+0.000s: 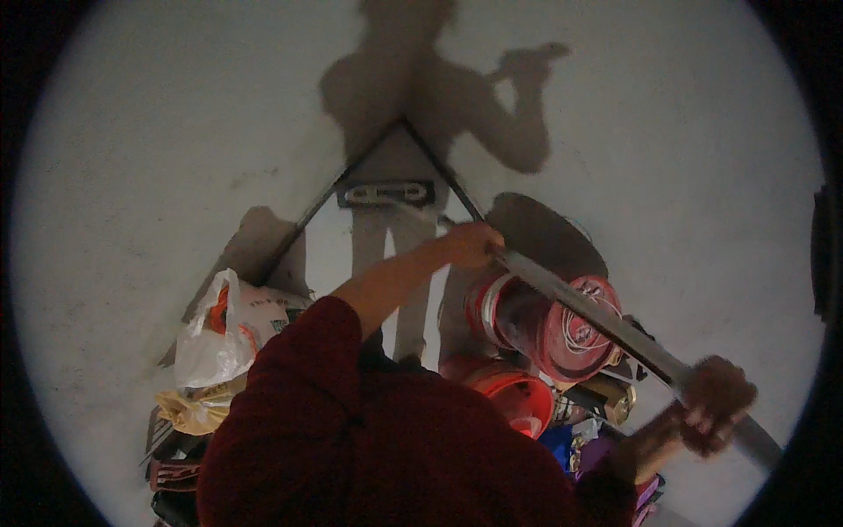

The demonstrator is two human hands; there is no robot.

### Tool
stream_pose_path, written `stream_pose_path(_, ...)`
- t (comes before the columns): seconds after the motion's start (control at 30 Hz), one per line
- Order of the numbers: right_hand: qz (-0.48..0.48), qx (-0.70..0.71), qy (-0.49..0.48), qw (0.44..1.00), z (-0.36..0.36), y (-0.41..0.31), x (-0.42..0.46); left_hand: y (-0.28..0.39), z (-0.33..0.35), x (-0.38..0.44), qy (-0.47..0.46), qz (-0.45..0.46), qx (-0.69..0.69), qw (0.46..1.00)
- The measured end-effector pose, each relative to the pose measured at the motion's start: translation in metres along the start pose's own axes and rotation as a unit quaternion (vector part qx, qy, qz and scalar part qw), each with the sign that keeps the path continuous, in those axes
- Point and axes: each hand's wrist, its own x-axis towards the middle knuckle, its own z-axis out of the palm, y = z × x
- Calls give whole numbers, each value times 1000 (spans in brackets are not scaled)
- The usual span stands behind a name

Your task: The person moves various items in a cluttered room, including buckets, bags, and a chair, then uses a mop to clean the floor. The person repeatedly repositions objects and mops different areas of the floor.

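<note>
My left hand [477, 244] is closed around a long grey metal pole [579, 300] near the middle of the view. Farther down the same pole, at the lower right, my right hand [718, 402] grips it. The pole slants between the hands, and its end past my right hand fades into the dark rim. Beyond my left hand a blurred, paler length points at a dark rectangular piece [349, 195] with pale rounded shapes on it. Whether the two are joined, I cannot tell. Two dark straight lines [431, 153] meet at a point above that piece.
Red buckets, one with a lid [586, 329] and coiled wire on top, stand beneath the pole beside an open orange bucket [520, 395]. At left lie a white plastic bag [214, 349] and a yellow bag [197, 415]. My shadow covers part of the pale surface [672, 132].
</note>
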Motion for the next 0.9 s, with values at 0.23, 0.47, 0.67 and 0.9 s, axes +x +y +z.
stream_pose_path(0.23, 8, 35, -71, 997, 4, 82, -21, -87, 42, 7, 188, -32, 109, 976)
stream_pose_path(0.47, 18, -14, 33, 999, -32, 34, -110, -47, 124, 12, 131, 51, 101, 985)
stream_pose_path(0.67, 43, -46, 98, 993, -64, -26, -163, -17, 213, 31, -47, 9, 55, 997)
stream_pose_path(0.9, 45, -58, 125, 989, -89, -90, -178, 55, 256, 21, -121, 52, -1, 991)
